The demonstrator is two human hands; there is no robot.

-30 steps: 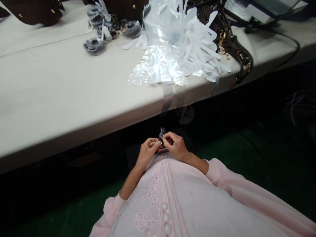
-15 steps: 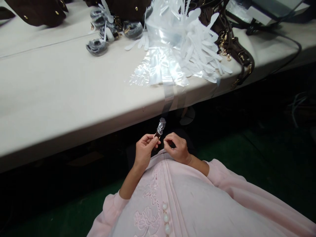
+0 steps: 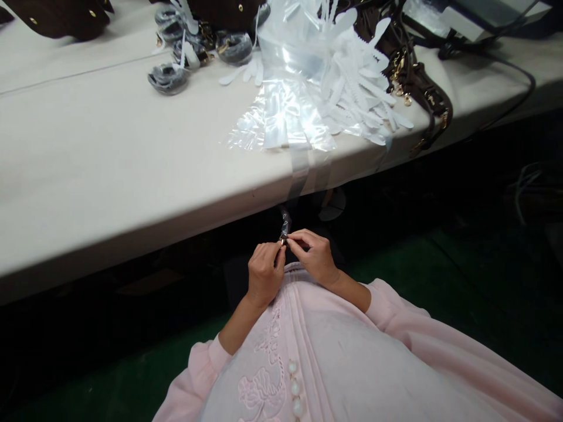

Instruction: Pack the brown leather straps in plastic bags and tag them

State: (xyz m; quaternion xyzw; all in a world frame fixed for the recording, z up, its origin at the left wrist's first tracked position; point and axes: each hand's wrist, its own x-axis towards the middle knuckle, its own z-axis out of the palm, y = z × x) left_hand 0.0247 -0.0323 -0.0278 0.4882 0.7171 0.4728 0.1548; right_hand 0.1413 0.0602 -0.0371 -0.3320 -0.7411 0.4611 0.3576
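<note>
Just off the table's front edge, in front of my body, I hold a dark strap [image 3: 285,223] wrapped in clear plastic, with gold-coloured metal at its near end. My left hand [image 3: 265,271] pinches this metal end between thumb and fingers. Thumb and forefinger of my right hand [image 3: 315,256] close on the strap right beside the metal. The fingertips of both hands nearly meet and cover much of the fitting. The strap's far end runs up towards the dark space under the table.
Clear plastic sleeves [image 3: 284,117] lie on the pale table [image 3: 109,170], beside a heap of white strips [image 3: 358,88]. Plastic-wrapped coiled straps [image 3: 168,79] sit further left, near dark brown bags [image 3: 65,17]. Brown straps [image 3: 428,94] with gold hardware hang over the edge at right.
My right hand has moved left and now pinches the strap by its metal end. My left hand has turned over, knuckles up, and shifted slightly right.
</note>
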